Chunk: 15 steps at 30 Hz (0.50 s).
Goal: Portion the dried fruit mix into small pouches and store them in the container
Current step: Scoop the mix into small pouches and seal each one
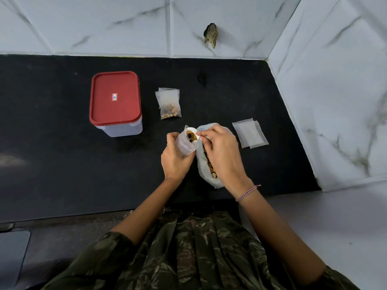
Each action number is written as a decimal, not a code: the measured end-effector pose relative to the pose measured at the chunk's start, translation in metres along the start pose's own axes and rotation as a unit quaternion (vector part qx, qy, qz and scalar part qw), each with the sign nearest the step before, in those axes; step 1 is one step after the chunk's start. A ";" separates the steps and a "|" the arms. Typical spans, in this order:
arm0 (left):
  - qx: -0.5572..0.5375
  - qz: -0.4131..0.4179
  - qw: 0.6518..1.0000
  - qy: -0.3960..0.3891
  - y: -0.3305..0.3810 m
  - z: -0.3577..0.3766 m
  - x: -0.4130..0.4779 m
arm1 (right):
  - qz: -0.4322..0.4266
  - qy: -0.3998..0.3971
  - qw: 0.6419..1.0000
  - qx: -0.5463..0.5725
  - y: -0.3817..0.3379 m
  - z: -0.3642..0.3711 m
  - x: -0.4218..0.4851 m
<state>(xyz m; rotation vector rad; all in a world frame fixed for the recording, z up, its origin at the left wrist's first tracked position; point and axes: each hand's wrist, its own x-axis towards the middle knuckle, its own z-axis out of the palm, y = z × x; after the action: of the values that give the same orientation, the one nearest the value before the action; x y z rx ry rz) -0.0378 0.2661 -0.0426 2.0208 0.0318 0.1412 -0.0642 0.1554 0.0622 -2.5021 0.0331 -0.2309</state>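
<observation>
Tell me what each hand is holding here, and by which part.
The left hand grips a small pouch round its body, below the open mouth. The right hand pinches a white spoon by its handle.

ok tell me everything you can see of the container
The container is a rectangular tub with rounded corners: translucent whitish plastic body, red lid shut on top, a small sticker at the lid's centre. It stands upright on the black counter, left of a filled pouch and apart from it. Only the counter touches it.
</observation>
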 end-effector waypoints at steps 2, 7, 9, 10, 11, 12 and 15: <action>-0.012 0.001 1.000 -0.003 0.002 0.000 0.000 | -0.023 -0.032 0.999 0.024 -0.001 0.003 -0.002; -0.062 0.004 0.998 -0.016 0.006 0.000 0.002 | -0.146 -0.028 0.984 -0.100 0.003 0.010 -0.008; -0.077 0.017 0.997 -0.019 0.007 0.000 0.003 | -0.185 0.006 0.975 -0.120 0.005 0.011 -0.010; -0.081 0.023 0.996 -0.020 0.007 -0.001 0.003 | -0.201 0.020 0.972 -0.116 0.007 0.011 -0.011; -0.084 0.028 0.996 -0.021 0.007 -0.001 0.004 | -0.214 0.029 0.970 -0.108 0.009 0.010 -0.012; -0.089 0.032 0.995 -0.022 0.008 -0.001 0.004 | -0.221 0.036 0.970 -0.099 0.011 0.010 -0.013; -0.107 0.036 0.994 -0.016 0.010 -0.004 0.003 | -0.184 0.071 0.980 -0.011 0.015 0.011 -0.016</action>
<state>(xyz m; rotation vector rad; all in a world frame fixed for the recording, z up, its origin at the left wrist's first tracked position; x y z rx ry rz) -0.0354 0.2651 -0.0316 1.8103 -0.0723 0.1517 -0.0774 0.1509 0.0424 -2.4935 -0.3729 -0.5642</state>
